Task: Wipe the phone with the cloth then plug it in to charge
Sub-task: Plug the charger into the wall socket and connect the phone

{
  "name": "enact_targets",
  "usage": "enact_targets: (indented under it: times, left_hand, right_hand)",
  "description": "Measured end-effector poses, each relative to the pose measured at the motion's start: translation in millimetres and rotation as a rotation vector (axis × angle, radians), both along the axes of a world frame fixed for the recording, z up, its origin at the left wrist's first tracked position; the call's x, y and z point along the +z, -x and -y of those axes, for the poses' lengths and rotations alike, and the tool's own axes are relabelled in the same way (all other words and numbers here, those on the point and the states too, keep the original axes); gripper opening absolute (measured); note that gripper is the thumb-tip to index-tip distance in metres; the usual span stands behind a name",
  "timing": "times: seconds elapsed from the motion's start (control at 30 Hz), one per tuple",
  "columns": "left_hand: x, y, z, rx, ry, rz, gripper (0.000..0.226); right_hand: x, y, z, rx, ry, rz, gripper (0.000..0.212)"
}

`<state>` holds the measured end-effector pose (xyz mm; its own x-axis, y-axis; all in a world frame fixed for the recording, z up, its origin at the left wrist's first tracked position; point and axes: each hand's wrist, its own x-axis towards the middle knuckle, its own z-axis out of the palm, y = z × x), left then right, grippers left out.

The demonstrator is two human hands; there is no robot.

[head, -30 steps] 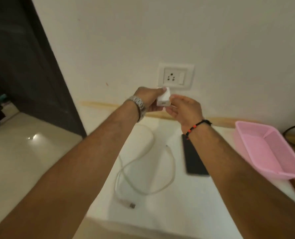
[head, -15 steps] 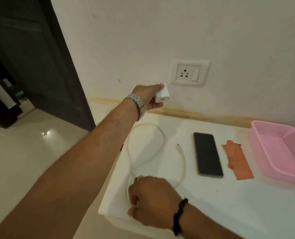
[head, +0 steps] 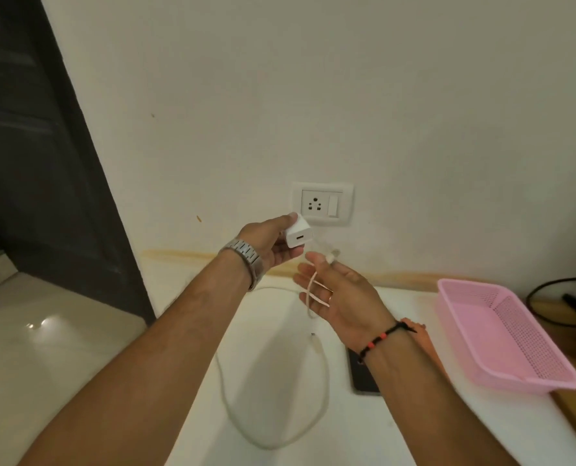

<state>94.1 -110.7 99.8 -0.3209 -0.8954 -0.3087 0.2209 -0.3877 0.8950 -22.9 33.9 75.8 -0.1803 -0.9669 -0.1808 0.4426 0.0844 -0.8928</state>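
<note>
My left hand [head: 269, 244] grips a white charger adapter [head: 299, 235] just below the wall socket [head: 322, 204], its port facing me. My right hand [head: 338, 295] holds one end of the white charging cable [head: 324, 391] between thumb and finger, the connector close to the adapter's port but apart from it. The cable loops down across the white table [head: 431, 428]. The black phone [head: 362, 378] lies flat on the table, mostly hidden under my right wrist. A sliver of the orange cloth [head: 426, 341] shows past that wrist.
A pink plastic basket [head: 505, 331] stands on the table at the right, with a black cable [head: 549, 297] behind it. A dark door [head: 44, 163] and a shiny floor [head: 44, 338] lie to the left, past the table's left edge.
My right hand picked up a cable end from the table's front and raised it to the adapter. The left hand kept the adapter near the socket. The view shifted left.
</note>
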Motion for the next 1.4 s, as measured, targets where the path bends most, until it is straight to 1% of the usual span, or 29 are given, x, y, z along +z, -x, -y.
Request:
enact_targets:
  times: [0.13, 0.17, 0.3, 0.37, 0.5, 0.7, 0.9, 0.97, 1.17, 1.27, 1.4]
  left_hand:
    - [4.5, 8.8, -1.5, -0.012, 0.007, 0.016, 0.037]
    - [5.3, 9.6, -0.8, -0.012, 0.01, 0.025, 0.036]
    - [8.9, 14.1, 3.1, -0.016, 0.034, 0.069, 0.032]
    - [9.9, 17.1, 3.8, -0.026, 0.047, 0.073, 0.031]
    - [8.1, 22.8, 4.0, -0.03, 0.076, 0.066, 0.038]
    - [4.0, 22.2, 7.6, -0.013, 0.135, 0.061, 0.037]
    - [2.6, 26.1, 7.3, -0.028, 0.189, 0.064, 0.036]
    - [2.5, 27.0, 7.4, -0.05, 0.208, 0.085, 0.039]
    - [2.0, 28.3, 11.7, -0.053, 0.225, 0.146, 0.032]
    - [0.4, 26.0, 16.8, -0.078, 0.218, 0.151, 0.037]
    - [-4.5, 24.6, 21.3, -0.126, 0.222, 0.199, 0.044]
  right_hand:
    - [4.1, 2.7, 20.3, -0.108, -0.03, -0.26, 0.029]
    - [5.0, 4.3, 22.8, -0.101, -0.039, -0.291, 0.031]
    - [7.3, 11.7, 26.3, -0.018, -0.016, -0.316, 0.037]
    - [6.8, 12.6, 29.4, -0.011, -0.013, -0.312, 0.038]
    - [7.5, 13.6, 34.8, -0.009, -0.014, -0.299, 0.038]
    - [11.1, 15.4, 38.3, -0.03, -0.022, -0.315, 0.039]
    - [16.4, 14.9, 40.0, -0.076, -0.068, -0.309, 0.035]
    - [20.0, 14.2, 43.7, -0.093, -0.086, -0.281, 0.033]
    - [20.9, 14.0, 53.4, -0.075, -0.115, -0.203, 0.031]
    - [14.6, 14.4, 56.3, -0.055, -0.108, -0.16, 0.031]
    - [9.1, 18.8, 56.9, -0.07, -0.145, -0.208, 0.03]
